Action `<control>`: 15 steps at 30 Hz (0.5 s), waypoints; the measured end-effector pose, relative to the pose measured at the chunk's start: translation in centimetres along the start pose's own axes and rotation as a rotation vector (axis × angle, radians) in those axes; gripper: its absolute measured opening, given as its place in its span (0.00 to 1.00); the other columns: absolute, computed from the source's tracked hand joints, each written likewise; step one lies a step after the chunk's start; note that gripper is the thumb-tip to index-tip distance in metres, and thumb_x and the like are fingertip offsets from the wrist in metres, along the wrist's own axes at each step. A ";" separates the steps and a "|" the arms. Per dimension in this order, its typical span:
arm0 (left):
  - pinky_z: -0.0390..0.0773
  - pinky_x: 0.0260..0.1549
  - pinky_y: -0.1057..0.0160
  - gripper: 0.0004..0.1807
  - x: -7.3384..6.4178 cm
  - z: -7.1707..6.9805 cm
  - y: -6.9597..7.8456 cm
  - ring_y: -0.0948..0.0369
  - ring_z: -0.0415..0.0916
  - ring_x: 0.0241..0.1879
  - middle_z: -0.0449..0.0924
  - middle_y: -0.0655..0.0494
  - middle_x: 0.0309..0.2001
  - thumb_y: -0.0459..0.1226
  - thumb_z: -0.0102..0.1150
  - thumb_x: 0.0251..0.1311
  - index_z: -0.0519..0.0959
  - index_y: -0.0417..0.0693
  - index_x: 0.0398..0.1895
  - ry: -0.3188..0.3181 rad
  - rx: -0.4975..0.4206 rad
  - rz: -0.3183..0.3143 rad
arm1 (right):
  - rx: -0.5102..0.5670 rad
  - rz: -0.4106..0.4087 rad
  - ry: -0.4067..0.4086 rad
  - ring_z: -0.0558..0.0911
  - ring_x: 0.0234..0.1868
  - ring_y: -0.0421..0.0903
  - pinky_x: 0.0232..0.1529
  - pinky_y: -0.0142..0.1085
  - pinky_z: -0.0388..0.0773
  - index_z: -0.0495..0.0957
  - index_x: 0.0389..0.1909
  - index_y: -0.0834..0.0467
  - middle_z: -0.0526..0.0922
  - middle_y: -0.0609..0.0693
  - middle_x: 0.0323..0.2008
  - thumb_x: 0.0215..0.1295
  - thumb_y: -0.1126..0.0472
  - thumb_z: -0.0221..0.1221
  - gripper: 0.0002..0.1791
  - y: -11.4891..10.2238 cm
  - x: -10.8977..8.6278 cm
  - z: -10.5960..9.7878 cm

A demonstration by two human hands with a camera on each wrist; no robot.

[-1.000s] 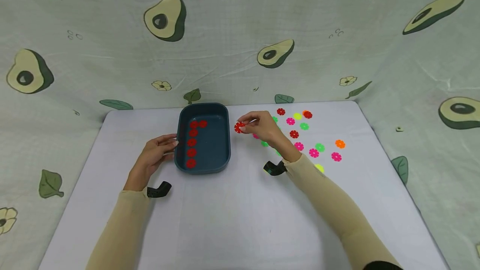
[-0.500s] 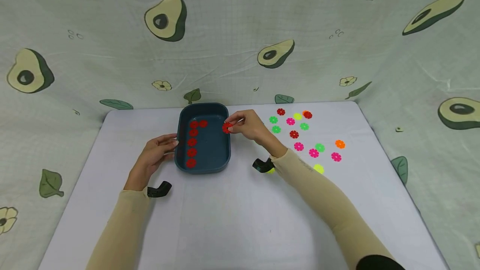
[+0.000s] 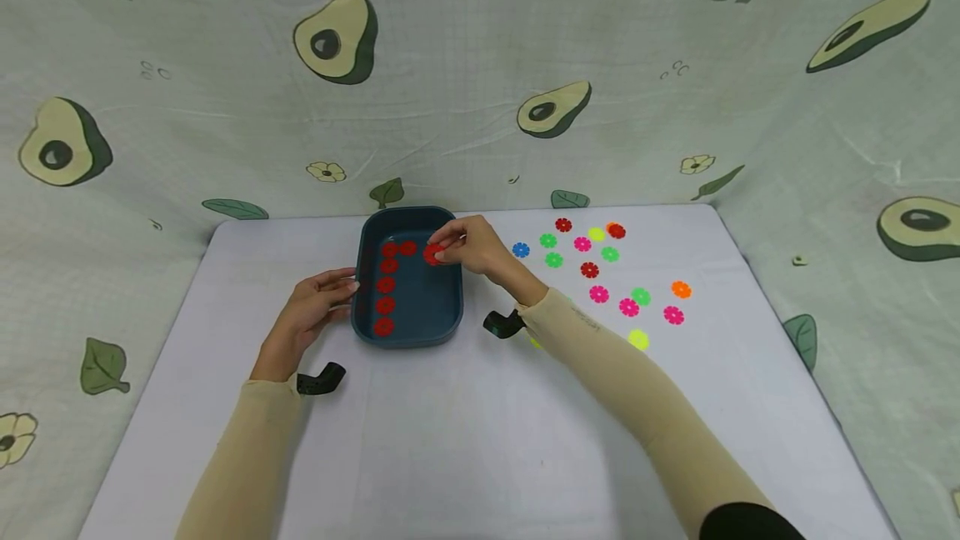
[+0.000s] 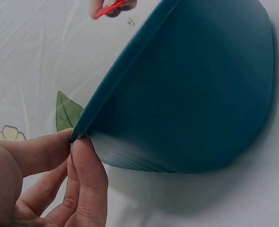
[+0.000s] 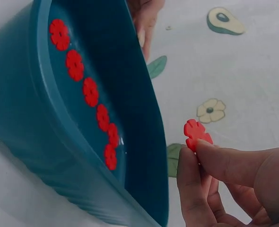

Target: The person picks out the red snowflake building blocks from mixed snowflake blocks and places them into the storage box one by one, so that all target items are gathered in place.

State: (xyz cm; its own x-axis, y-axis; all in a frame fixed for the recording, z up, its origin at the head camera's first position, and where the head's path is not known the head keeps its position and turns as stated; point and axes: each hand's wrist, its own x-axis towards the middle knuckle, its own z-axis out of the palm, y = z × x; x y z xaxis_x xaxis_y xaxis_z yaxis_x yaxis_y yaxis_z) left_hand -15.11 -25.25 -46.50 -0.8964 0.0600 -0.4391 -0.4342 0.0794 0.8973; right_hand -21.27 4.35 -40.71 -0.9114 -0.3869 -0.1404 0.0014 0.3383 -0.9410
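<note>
A dark blue-green plastic tray (image 3: 423, 298) stands on the white table, with several red flower-shaped discs (image 3: 386, 285) lying in a bent row along its left and far side. My left hand (image 3: 309, 311) pinches the tray's left rim between thumb and fingers, as the left wrist view shows closely. Over the tray's right half, my right hand (image 3: 474, 248) holds another red flower-shaped disc (image 5: 196, 132) between thumb and fingertips. That disc is above the tray floor, tilted on edge in the right wrist view.
Right of the tray, loose flower-shaped discs in pink (image 3: 628, 307), green (image 3: 610, 254), yellow (image 3: 638, 340), orange (image 3: 681, 289), blue (image 3: 521, 250) and red (image 3: 589, 270) lie scattered. A cloth printed with avocados (image 3: 337, 38) hangs behind the table. My right forearm hides part of the scatter.
My right hand has carried the red flower-shaped disc leftward, from beside the tray to over its inside. A blue disc has come into view behind it. My left hand stays on the rim.
</note>
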 end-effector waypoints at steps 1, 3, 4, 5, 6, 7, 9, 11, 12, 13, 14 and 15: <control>0.83 0.40 0.70 0.33 0.0 0.0 0.0 0.69 0.78 0.41 0.80 0.67 0.45 0.37 0.60 0.78 0.63 0.37 0.80 0.000 0.000 0.000 | -0.004 0.002 -0.002 0.82 0.35 0.43 0.52 0.47 0.86 0.87 0.50 0.68 0.84 0.56 0.39 0.66 0.77 0.66 0.13 -0.1 0.1 0.1; 0.83 0.40 0.70 0.33 0.0 0.1 0.0 0.69 0.78 0.41 0.80 0.67 0.45 0.36 0.60 0.78 0.63 0.37 0.80 -0.001 0.000 0.002 | -0.015 0.005 -0.006 0.83 0.35 0.43 0.50 0.44 0.87 0.87 0.50 0.68 0.84 0.57 0.39 0.66 0.76 0.67 0.13 -0.1 0.3 0.3; 0.83 0.40 0.70 0.32 0.0 0.0 0.0 0.69 0.78 0.41 0.80 0.68 0.45 0.36 0.60 0.78 0.63 0.37 0.80 -0.001 0.000 0.003 | -0.024 0.008 -0.008 0.83 0.35 0.43 0.49 0.43 0.86 0.87 0.50 0.67 0.85 0.57 0.39 0.66 0.76 0.67 0.12 -0.2 0.4 0.5; 0.83 0.40 0.70 0.32 -0.1 0.0 0.0 0.69 0.78 0.41 0.80 0.68 0.45 0.36 0.59 0.78 0.63 0.37 0.80 0.000 -0.001 0.004 | -0.034 0.010 -0.009 0.83 0.35 0.43 0.47 0.42 0.86 0.87 0.50 0.67 0.85 0.57 0.39 0.66 0.75 0.67 0.12 -0.2 0.5 0.6; 0.83 0.40 0.70 0.32 -0.1 0.0 0.1 0.69 0.78 0.41 0.80 0.68 0.44 0.36 0.59 0.78 0.63 0.36 0.80 0.000 -0.003 0.004 | -0.046 0.012 -0.008 0.83 0.35 0.43 0.45 0.39 0.85 0.88 0.50 0.66 0.85 0.57 0.39 0.66 0.75 0.67 0.12 -0.3 0.6 0.7; 0.83 0.40 0.70 0.32 -0.1 0.0 0.1 0.69 0.78 0.41 0.81 0.68 0.44 0.35 0.59 0.78 0.63 0.36 0.80 0.001 -0.006 0.006 | -0.059 0.011 -0.006 0.83 0.35 0.44 0.43 0.38 0.84 0.88 0.49 0.66 0.86 0.57 0.38 0.66 0.75 0.67 0.12 -0.4 0.7 0.8; 0.84 0.40 0.70 0.32 -0.1 0.0 0.1 0.69 0.79 0.41 0.81 0.67 0.45 0.35 0.60 0.78 0.63 0.36 0.79 -0.001 -0.012 0.008 | -0.083 0.010 0.000 0.84 0.36 0.45 0.39 0.34 0.81 0.88 0.49 0.66 0.86 0.56 0.38 0.66 0.75 0.67 0.12 -0.5 0.9 1.0; 0.84 0.40 0.70 0.32 -0.1 0.0 0.0 0.69 0.79 0.41 0.81 0.67 0.45 0.36 0.60 0.77 0.63 0.36 0.79 -0.004 -0.014 0.010 | -0.103 0.009 0.004 0.84 0.37 0.46 0.37 0.31 0.79 0.88 0.49 0.65 0.87 0.56 0.38 0.66 0.75 0.67 0.12 -0.7 1.1 1.1; 0.83 0.41 0.70 0.32 -0.1 0.0 0.0 0.69 0.79 0.41 0.81 0.66 0.45 0.36 0.60 0.77 0.63 0.36 0.79 -0.005 -0.014 0.010 | -0.111 0.009 0.005 0.85 0.37 0.47 0.36 0.31 0.78 0.88 0.49 0.65 0.87 0.56 0.39 0.66 0.75 0.67 0.12 -0.8 1.2 1.2; 0.83 0.41 0.70 0.32 -0.1 0.0 0.1 0.69 0.79 0.41 0.80 0.66 0.45 0.36 0.60 0.77 0.63 0.36 0.79 -0.006 -0.014 0.011 | -0.115 0.010 0.005 0.86 0.38 0.48 0.36 0.30 0.78 0.88 0.49 0.65 0.88 0.57 0.39 0.66 0.75 0.67 0.12 -0.8 1.3 1.2; 0.83 0.41 0.70 0.32 -0.1 0.1 0.1 0.69 0.79 0.41 0.80 0.66 0.45 0.36 0.60 0.78 0.63 0.36 0.79 -0.007 -0.013 0.010 | -0.123 0.007 0.006 0.86 0.38 0.49 0.36 0.30 0.78 0.88 0.49 0.65 0.88 0.57 0.40 0.66 0.74 0.67 0.11 -0.9 1.5 1.3; 0.83 0.41 0.70 0.32 -0.1 0.1 0.1 0.69 0.78 0.41 0.79 0.66 0.46 0.36 0.60 0.78 0.63 0.36 0.80 -0.008 -0.009 0.009 | -0.129 0.007 0.005 0.87 0.38 0.50 0.36 0.30 0.79 0.88 0.49 0.66 0.88 0.57 0.40 0.67 0.74 0.67 0.11 -1.0 1.6 1.4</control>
State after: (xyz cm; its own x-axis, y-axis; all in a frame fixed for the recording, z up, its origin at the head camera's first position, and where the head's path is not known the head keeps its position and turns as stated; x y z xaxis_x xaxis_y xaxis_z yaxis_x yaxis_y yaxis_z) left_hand -15.09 -25.17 -46.40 -0.8995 0.0683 -0.4315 -0.4271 0.0703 0.9015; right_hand -22.19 2.20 -40.42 -0.9137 -0.3799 -0.1446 -0.0452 0.4484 -0.8927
